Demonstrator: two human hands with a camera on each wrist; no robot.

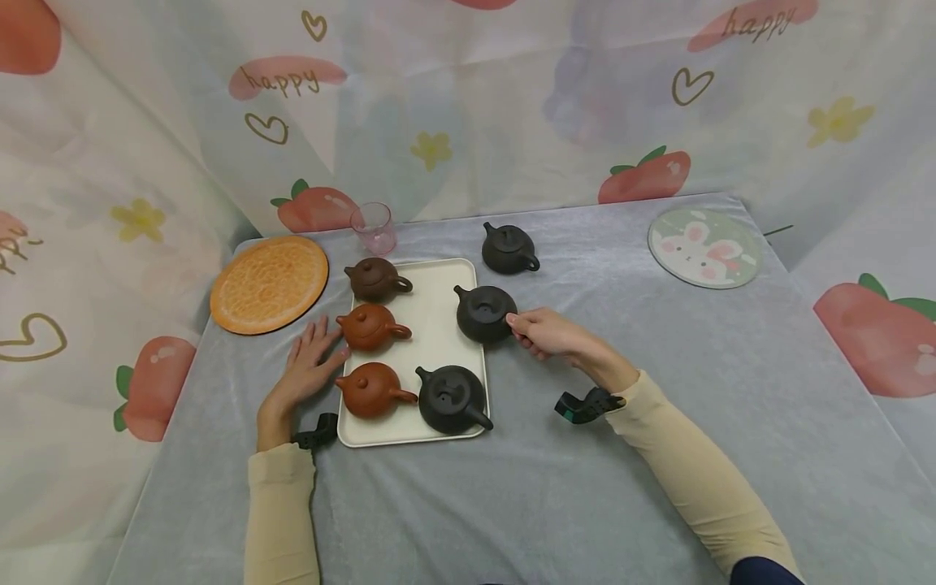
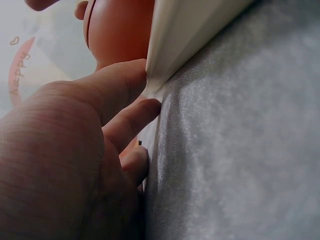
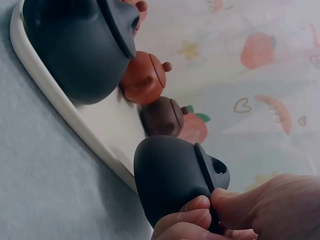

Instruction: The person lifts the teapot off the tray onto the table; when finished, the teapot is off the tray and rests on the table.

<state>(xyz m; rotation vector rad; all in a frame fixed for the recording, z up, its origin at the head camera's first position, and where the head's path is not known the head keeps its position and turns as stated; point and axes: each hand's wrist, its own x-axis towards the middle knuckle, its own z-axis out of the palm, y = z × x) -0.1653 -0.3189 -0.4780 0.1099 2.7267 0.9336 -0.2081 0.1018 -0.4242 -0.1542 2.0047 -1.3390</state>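
My right hand (image 1: pixel 550 333) pinches the handle of a black teapot (image 1: pixel 484 314) at the right rim of a cream tray (image 1: pixel 427 325). Thumb and curled fingers meet on that handle in the right wrist view; whether the pot touches the tray I cannot tell. Flat on the cloth at the tray's left side lies my left hand (image 1: pixel 305 370), fingers extended, thumb against the rim. On the tray stand a dark brown teapot (image 1: pixel 375 279), an orange-brown teapot (image 1: pixel 367 327), a second orange-brown teapot (image 1: pixel 370 391) and a larger black teapot (image 1: pixel 451 398).
Behind the tray, another black teapot (image 1: pixel 508 249) stands on the grey cloth (image 1: pixel 585 504). A pink-tinted glass (image 1: pixel 375 230) is at the back left, near a round orange mat (image 1: pixel 270 284). A round rabbit-print mat (image 1: pixel 705 249) lies at the back right. A printed curtain (image 1: pixel 497 106) hangs behind.
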